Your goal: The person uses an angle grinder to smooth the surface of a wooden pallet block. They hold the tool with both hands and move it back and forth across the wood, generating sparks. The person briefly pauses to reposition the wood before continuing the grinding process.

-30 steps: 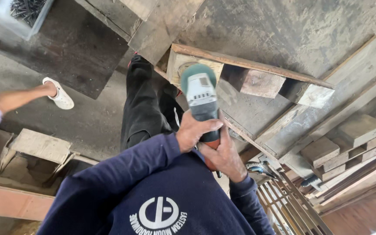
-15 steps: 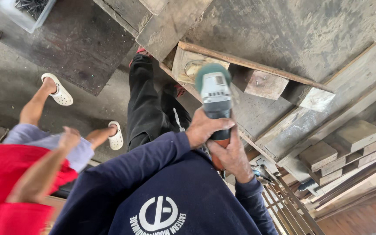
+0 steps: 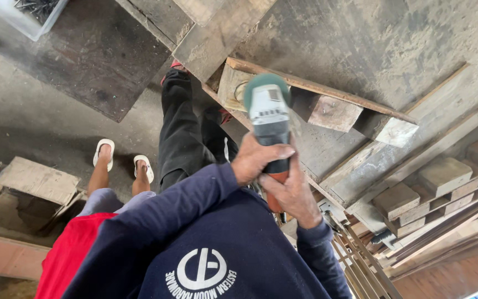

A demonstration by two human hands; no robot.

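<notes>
Both my hands hold a grey and green angle grinder (image 3: 268,116) out in front of my navy sweater. My left hand (image 3: 254,158) wraps the middle of its body. My right hand (image 3: 292,194) grips the orange rear end just below. The grinder's round head lies against the end of a pale wooden block (image 3: 231,87) of a pallet, under a long thin slat (image 3: 333,91). My black trousers (image 3: 181,127) show below the tool.
Another person in a red top (image 3: 70,252) and white clogs (image 3: 103,152) stands at lower left. Stacked wood blocks (image 3: 443,174) and a metal grid (image 3: 360,252) lie right. A clear bin of nails (image 3: 17,16) sits top left, an open crate (image 3: 34,180) left.
The other person has stepped closer and now stands with both feet together at lower left. The grinder and my hands have shifted slightly left and up against the block.
</notes>
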